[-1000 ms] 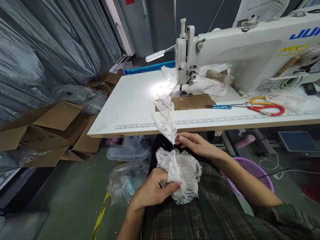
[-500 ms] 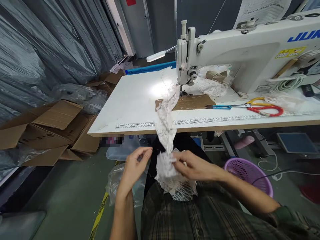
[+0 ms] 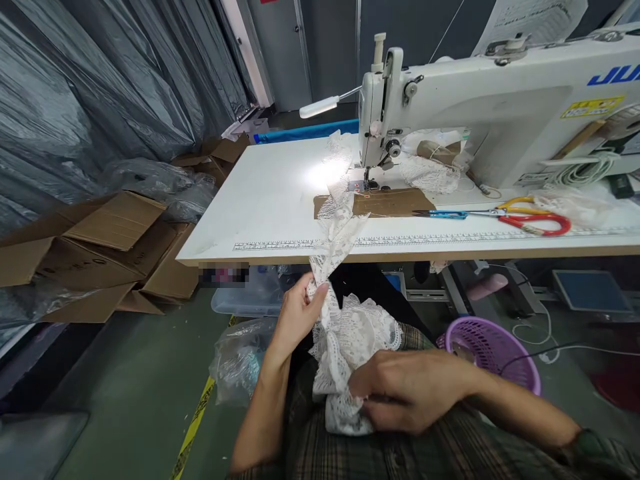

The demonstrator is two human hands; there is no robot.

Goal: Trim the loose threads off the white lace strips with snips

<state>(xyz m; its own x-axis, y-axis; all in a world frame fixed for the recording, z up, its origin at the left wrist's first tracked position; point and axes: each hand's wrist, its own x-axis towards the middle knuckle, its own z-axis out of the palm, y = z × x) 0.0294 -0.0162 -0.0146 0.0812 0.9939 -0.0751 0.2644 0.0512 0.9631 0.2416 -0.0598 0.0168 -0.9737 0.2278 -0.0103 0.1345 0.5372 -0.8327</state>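
Observation:
A long piece of white lace (image 3: 336,248) runs from beside the sewing machine's needle, over the table edge and down to a heap in my lap. My left hand (image 3: 303,310) pinches its edge between thumb and fingers just below the table edge. Lower down, my right hand (image 3: 407,390) is closed on the same lace near my shirt, its fingertips partly tucked into the folds. The white sewing machine (image 3: 373,127) stands over the table, its lamp lighting the lace's far end. Whether the presser foot is down on the lace, I cannot tell.
Scissors with red and yellow handles (image 3: 537,217) and blue-handled snips (image 3: 445,215) lie on the white table (image 3: 270,193). More lace (image 3: 433,175) sits under the machine arm. A purple basket (image 3: 493,343) stands on the floor at right, open cardboard boxes (image 3: 105,257) at left.
My left hand has gone from empty to gripping the lace below the table edge. My right hand has pulled down and toward me with the lace, stretching it into a strip between both hands.

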